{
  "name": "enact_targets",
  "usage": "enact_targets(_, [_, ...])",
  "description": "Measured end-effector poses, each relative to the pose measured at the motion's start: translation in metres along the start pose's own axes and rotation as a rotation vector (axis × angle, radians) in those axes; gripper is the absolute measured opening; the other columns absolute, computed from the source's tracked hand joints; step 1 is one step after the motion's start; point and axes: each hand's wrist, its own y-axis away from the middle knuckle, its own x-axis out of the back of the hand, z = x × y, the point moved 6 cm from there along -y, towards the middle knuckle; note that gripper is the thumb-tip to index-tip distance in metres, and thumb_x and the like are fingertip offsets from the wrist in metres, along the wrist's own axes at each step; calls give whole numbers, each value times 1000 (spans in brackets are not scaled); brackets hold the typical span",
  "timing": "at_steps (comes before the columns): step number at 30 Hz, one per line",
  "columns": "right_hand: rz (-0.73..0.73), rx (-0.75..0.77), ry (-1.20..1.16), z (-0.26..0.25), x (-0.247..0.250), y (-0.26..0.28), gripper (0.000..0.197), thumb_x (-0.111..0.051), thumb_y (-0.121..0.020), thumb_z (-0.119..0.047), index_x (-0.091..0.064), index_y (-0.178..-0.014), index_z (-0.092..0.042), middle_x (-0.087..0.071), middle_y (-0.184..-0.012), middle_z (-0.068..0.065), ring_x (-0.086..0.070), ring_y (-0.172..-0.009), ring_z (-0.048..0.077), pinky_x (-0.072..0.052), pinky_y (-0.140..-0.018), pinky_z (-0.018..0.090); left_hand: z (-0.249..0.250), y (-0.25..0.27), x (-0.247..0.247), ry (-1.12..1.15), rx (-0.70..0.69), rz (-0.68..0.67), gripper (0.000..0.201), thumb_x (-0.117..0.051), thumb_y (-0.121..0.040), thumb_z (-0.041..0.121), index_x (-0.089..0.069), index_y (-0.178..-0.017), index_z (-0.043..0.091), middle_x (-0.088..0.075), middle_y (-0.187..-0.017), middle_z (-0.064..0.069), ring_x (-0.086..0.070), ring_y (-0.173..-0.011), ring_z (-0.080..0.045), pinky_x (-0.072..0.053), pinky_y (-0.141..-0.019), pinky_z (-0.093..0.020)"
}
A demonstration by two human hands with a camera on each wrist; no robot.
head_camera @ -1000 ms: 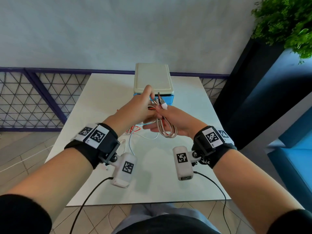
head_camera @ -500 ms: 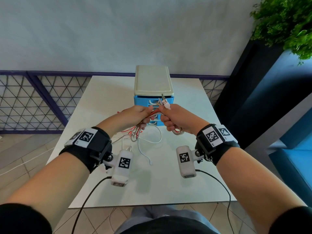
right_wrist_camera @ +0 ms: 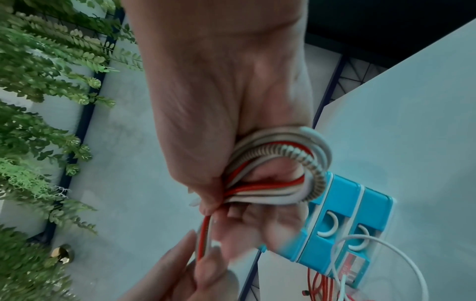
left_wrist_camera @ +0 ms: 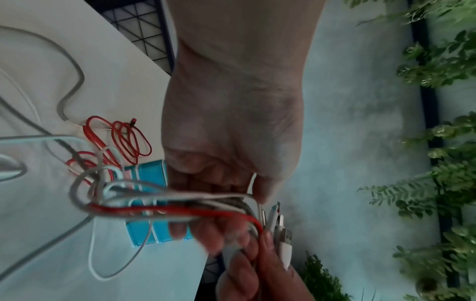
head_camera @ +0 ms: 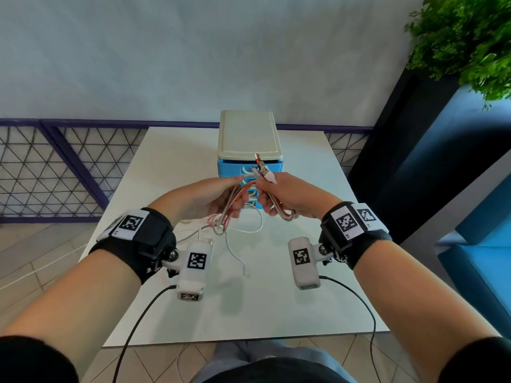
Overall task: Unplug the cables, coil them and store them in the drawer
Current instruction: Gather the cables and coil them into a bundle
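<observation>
Both hands hold one bundle of cables above the white table, in front of a small blue drawer unit with a cream top. My right hand grips a folded loop of red, white and braided cables; their plugs stick up past its thumb. My left hand holds the loose strands beside it, fingers curled round them. White and grey tails trail onto the table. A red cable lies looped on the table at the left.
The drawer unit's drawers look closed. A purple metal railing runs behind the table. A dark planter with green foliage stands at the right, and a blue seat sits beside the table's right edge.
Both hands have dropped from the drawer unit's top edge towards me. The left hand now holds the strands lower, and the cable tails have spread over the table.
</observation>
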Motion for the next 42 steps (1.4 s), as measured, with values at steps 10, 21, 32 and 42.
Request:
enact_targets(10, [55,31,-131,3,13,-12,28,-42,-102,-33,-46,-82,-14,-36,-57,-5,-31,-44,7,-32,-43,19,-16,10,-8,308,42,-242,46,-29,-96,49,-47,-75,13,-41,-54,2,-40,-46,-10,-41,-50,-20])
enact_targets(21, [169,18,-303,4,18,-25,28,-41,-102,-30,-47,-82,-12,-33,-60,-2,-31,-48,10,-32,-47,22,-4,12,-8,310,-36,-331,28,-44,-95,27,-52,-72,14,-50,-61,1,-49,-59,-12,-46,-84,-30])
enact_targets(32, [212,-66,-625,15,16,-34,36,-41,-101,-42,-43,-77,-15,-30,-60,-2,-33,-48,8,-37,-47,21,11,-2,-27,-508,-196,199,23,-27,-101,26,-38,-81,23,-45,-76,1,-38,-59,-11,-37,-63,-28])
enact_targets(42, [44,-16,-509,5,3,-33,38,-65,-82,-50,-54,-73,-15,-51,-65,6,-55,-59,18,-45,-62,31,-7,-23,-49,-1076,-13,140,41,-37,-97,4,-31,-138,5,-55,-129,-6,-57,-107,-23,-48,-81,-29])
